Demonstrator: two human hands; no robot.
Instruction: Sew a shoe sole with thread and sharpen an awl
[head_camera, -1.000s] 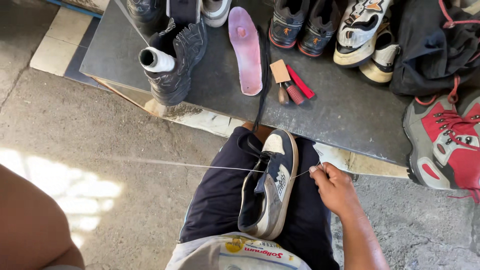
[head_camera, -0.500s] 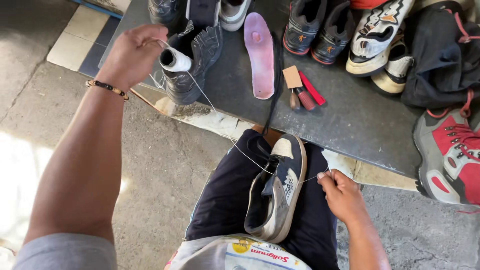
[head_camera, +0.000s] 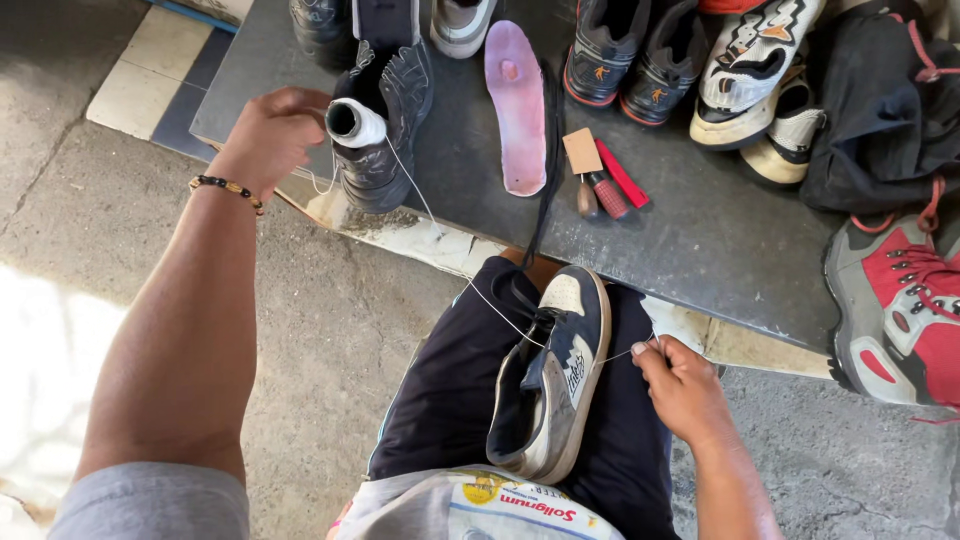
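Navy-and-cream sneaker on the lap, dark stone bench ahead, white thread spool at its left edge beside the left hand, pink insole mid-bench, right hand right of the sneaker, red-and-grey boot far right.

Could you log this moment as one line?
left hand: at white thread spool | right hand: pinching thread end | navy-and-white sneaker: on lap

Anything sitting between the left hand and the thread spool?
Nothing visible. The left hand is already right beside the white spool, which sits on a black shoe. Thread runs free from the spool to the sneaker on the lap and the right hand.
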